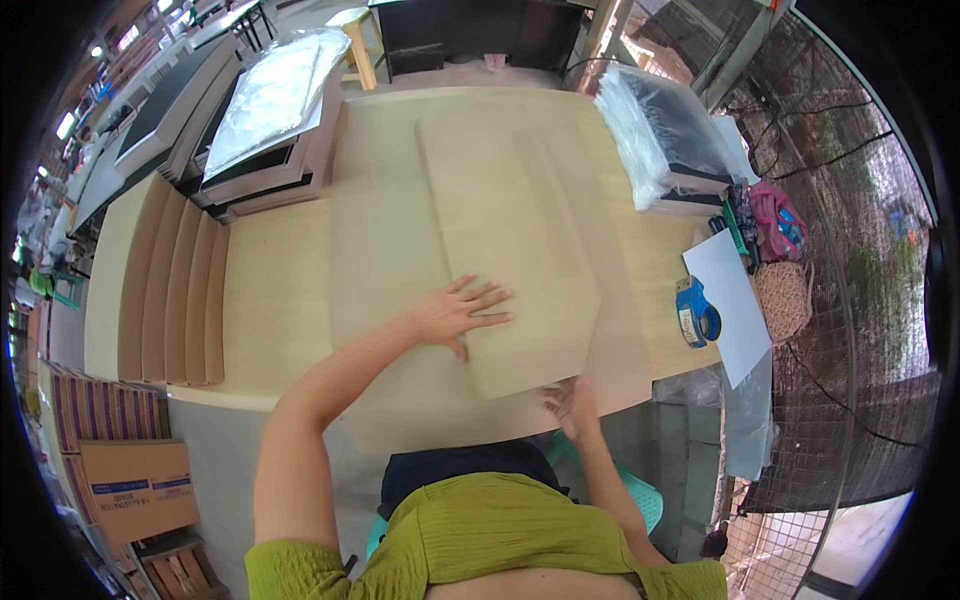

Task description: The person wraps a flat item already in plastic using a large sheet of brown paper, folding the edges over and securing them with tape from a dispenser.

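A long folded piece of brown paper or thin board (515, 220) lies lengthwise on a larger brown sheet (380, 350). My left hand (462, 315) rests flat on the folded piece near its left edge, fingers spread, gripping nothing. At its near end, by the lower right corner, is my right hand (570, 405), its fingers bent and slightly blurred close to the edge. Whether they pinch the edge is not clear. The larger sheet hangs over the near side of the light wooden table (270, 290).
Tan folded cardboard pieces (165, 285) stand at the left, before dark-edged stacks topped with clear plastic bags (285, 90). On the right are another bagged stack (670, 130), a blue tape dispenser (695, 312), a white sheet (730, 300) and pouches. Cartons (135, 485) stand below left.
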Tool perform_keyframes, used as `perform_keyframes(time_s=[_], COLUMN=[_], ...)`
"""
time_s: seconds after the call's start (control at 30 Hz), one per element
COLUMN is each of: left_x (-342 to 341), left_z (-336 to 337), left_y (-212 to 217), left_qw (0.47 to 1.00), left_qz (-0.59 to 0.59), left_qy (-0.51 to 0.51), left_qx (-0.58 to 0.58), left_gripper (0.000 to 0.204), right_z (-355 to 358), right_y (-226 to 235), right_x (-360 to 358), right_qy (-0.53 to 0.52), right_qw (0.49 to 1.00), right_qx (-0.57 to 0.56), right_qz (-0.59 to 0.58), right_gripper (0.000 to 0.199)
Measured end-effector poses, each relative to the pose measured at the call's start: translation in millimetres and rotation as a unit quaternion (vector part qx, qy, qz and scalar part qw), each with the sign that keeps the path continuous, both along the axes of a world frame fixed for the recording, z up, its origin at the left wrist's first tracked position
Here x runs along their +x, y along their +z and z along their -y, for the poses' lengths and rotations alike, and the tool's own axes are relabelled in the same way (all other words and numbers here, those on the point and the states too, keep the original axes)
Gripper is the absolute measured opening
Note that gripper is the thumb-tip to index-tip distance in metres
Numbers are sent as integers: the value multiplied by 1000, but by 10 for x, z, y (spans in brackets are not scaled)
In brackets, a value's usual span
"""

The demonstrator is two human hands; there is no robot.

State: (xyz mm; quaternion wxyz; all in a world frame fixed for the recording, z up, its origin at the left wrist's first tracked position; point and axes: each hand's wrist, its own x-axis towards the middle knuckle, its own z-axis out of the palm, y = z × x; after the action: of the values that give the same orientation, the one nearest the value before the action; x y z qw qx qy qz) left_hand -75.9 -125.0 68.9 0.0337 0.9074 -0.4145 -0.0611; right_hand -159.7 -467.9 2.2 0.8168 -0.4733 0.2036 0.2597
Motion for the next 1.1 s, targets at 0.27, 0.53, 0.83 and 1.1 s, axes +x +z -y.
perform_keyframes(time_s=[0.27,0.53,0.83,1.1], left_x=[191,156,139,117], left_z=[100,113,85,221], left_y=[-42,-292,-269,-295], left_qw=[999,997,990,986], left_qz=[-18,53,47,58], left_qy=[-15,8,38,69], left_qx=[-33,-46,-125,-139], left_gripper=[131,115,109,104], right_z=[-1067,-944,-1084,-427], right_y=[-154,-178,-637,-1062], right_x=[-440,163,264,134], right_qy=[116,-64,-27,11], right_qw=[875,800,730,658], right_qx=[-413,-506,-608,-704], right_qz=[227,317,312,267], right_gripper=[30,33,53,54])
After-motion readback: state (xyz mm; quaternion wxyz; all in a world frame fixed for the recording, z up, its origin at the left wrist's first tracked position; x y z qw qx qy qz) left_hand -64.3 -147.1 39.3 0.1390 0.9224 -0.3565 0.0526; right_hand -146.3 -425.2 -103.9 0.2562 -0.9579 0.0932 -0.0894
